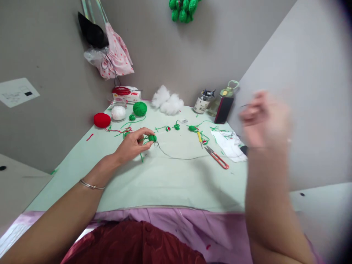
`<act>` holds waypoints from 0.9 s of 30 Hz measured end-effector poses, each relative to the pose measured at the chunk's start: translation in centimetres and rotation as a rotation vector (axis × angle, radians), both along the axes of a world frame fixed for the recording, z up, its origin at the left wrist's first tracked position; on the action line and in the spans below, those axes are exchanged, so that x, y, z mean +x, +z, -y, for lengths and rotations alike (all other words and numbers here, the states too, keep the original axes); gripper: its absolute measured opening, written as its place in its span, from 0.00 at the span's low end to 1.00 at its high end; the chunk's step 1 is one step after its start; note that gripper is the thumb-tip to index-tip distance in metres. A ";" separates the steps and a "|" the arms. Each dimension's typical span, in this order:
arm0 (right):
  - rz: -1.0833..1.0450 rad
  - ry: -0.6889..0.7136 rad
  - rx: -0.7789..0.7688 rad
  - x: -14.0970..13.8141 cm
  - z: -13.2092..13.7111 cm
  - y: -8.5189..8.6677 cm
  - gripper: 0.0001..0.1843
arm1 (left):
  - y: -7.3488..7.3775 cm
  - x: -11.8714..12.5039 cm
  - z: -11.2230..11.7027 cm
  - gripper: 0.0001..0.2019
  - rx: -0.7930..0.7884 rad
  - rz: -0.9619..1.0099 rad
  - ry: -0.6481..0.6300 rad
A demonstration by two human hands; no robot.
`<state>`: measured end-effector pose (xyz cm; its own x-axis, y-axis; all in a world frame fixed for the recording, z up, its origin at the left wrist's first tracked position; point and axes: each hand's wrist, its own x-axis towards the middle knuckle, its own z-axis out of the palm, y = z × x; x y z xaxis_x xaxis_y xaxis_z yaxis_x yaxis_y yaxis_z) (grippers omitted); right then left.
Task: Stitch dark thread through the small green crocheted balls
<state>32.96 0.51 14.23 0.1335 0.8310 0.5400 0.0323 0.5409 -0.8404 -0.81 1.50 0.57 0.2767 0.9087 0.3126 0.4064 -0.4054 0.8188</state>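
My left hand (135,144) pinches a small green crocheted piece (152,138) between thumb and fingertips, just above the table. A dark thread (178,158) leaves that piece in a small loop and runs right across the table until it is lost from sight. Raised high at the right, my right hand (264,119) is blurred by motion. Its fingers are curled, and a thin, dark, needle-like piece (244,105) juts from the fingertips. Thread snips (217,157) with orange handles and a yellow-handled crochet hook (199,138) lie between the hands.
Red (102,120), white (118,113) and green yarn balls (140,109) stand at the back left, near white stuffing (167,101). A pen cup (202,103), bottle (228,90) and phone (224,110) stand at the back right. White paper (229,146) carries green scraps.
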 end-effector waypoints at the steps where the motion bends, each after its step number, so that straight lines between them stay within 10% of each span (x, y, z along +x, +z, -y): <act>1: -0.031 0.041 -0.079 -2.0 -0.5 -2.0 0.10 | 0.0 0.2 0.1 0.13 0.003 0.009 -0.007; 5: 0.077 0.398 -0.506 -10.3 -0.8 -10.1 0.15 | 0.0 0.5 0.4 0.13 0.008 0.044 -0.006; 8: 0.102 0.632 -0.703 -12.6 -0.1 -12.7 0.17 | 0.3 0.6 0.4 0.14 0.020 0.068 0.013; 16: -0.115 0.741 -0.582 -8.8 0.0 -9.5 0.14 | 0.0 0.4 0.3 0.15 0.029 0.071 0.058; 27: -0.130 0.457 -0.324 -7.7 0.9 -7.3 0.15 | 0.5 1.9 0.9 0.13 -0.022 0.243 -0.010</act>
